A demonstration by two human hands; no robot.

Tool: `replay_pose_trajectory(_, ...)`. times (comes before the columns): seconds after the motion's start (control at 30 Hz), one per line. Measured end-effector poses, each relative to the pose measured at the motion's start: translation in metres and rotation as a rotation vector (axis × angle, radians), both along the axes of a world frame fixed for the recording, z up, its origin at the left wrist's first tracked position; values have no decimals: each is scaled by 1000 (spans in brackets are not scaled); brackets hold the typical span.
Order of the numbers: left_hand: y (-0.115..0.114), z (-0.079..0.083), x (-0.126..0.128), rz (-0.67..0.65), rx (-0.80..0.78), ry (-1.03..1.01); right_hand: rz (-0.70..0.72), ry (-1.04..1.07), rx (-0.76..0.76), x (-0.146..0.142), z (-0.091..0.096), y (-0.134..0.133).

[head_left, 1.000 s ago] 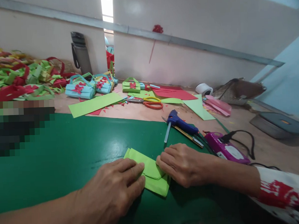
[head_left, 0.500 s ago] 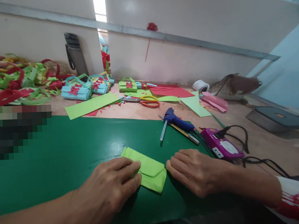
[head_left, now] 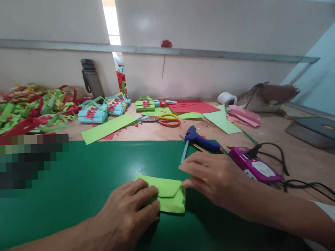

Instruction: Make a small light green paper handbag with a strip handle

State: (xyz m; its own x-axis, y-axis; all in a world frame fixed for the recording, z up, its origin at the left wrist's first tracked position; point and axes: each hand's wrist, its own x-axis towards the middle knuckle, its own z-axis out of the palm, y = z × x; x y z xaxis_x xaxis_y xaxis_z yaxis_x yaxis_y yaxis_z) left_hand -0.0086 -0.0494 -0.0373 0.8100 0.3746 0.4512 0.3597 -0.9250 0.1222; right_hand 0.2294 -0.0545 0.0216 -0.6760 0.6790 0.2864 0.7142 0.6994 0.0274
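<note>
A folded light-green paper pouch (head_left: 171,194) with a pointed flap lies on the green board (head_left: 83,172). Its left part is under my left hand (head_left: 129,205), whose curled fingers press and hold it. At the pouch's right edge hovers my right hand (head_left: 216,178), thumb and fingers parted, with nothing seen between them. Just beyond that hand lies a blue glue gun (head_left: 201,139) with a glue stick at its rear, beside a partly hidden cutter (head_left: 197,147).
Behind the board lie scissors (head_left: 170,120), a green paper strip (head_left: 109,128), red sheets (head_left: 197,106) and small blue paper bags (head_left: 92,114). A purple power strip (head_left: 257,166) with black cords sits at right. A bottle (head_left: 93,80) stands by the wall.
My right hand has lifted from the board and opened, moving slightly up beside the pouch's right end. The pouch has turned a little straighter under my left hand. The view has tilted up.
</note>
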Motion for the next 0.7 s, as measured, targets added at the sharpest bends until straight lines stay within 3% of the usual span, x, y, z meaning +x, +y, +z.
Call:
replay_pose_trajectory(0.2,-2,5,4,15,-55,-1,151,-241,-178,-12,-10,0)
replay_pose_trajectory(0.4,1,11,5,15,-155,-20,212,-340,-4,-16,-18,-8)
replay_pose_trajectory(0.53,5,11,0,9,-150,-154,165,-274,-15,-14,-24,-4)
replay_pose_trajectory(0.63,10,15,-6,169,-77,-318,74,-70,-21,-12,-24,3)
replay_pose_trajectory(0.7,15,21,-8,345,-152,-430,30,56,0,-12,-22,8)
